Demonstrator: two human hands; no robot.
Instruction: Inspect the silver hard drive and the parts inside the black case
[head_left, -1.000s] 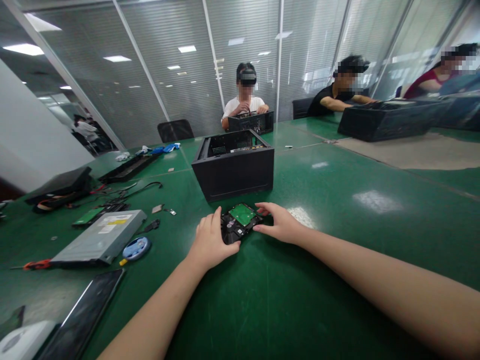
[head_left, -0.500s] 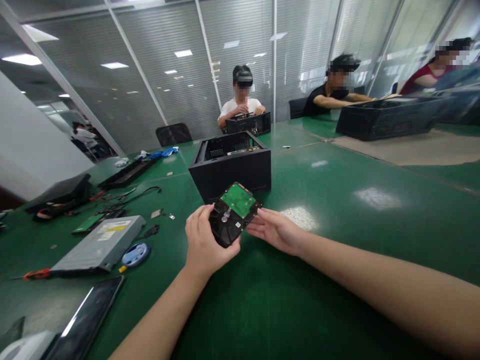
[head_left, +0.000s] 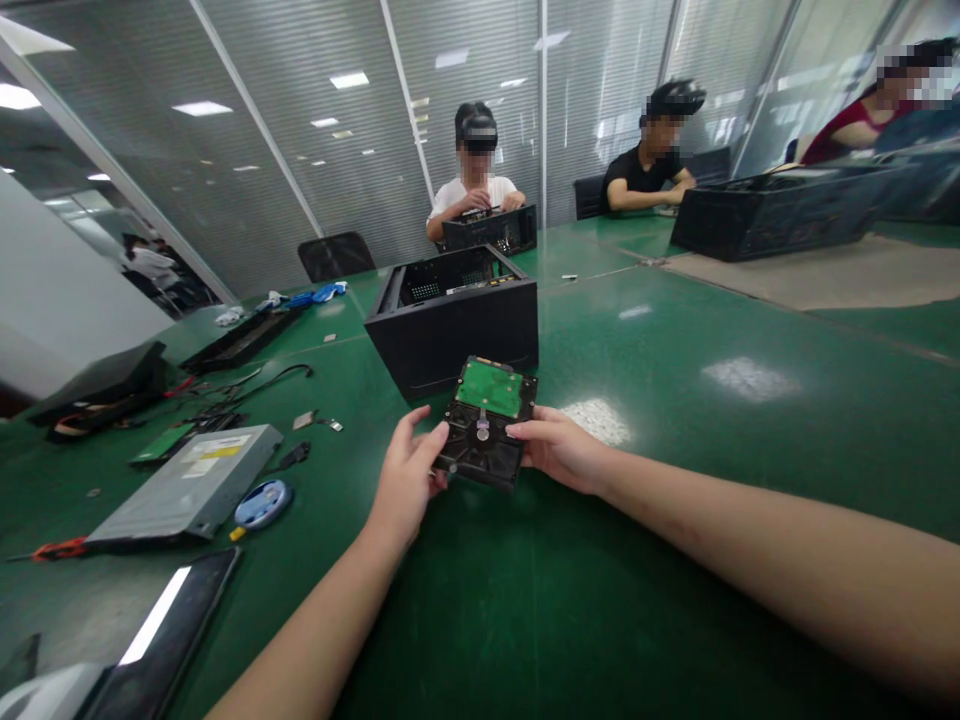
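A black hard drive (head_left: 486, 425) with a green circuit board on its upper face is held above the green table (head_left: 675, 470), circuit side up. My left hand (head_left: 409, 475) grips its left edge with thumb and fingers. Along the drive's right edge, my right hand (head_left: 559, 448) pinches it. Just behind the drive stands an open black computer case (head_left: 450, 325).
To the left lie a grey optical drive (head_left: 191, 485), a blue round disc (head_left: 262, 503), a red-handled screwdriver (head_left: 56, 549), a green board and cables (head_left: 247, 385). A dark panel (head_left: 161, 625) lies at the near left. Other people sit at cases across the table.
The hard drive has been lifted off the table and turned square to me; both hands now hold it by its side edges, slightly higher and closer to the case.
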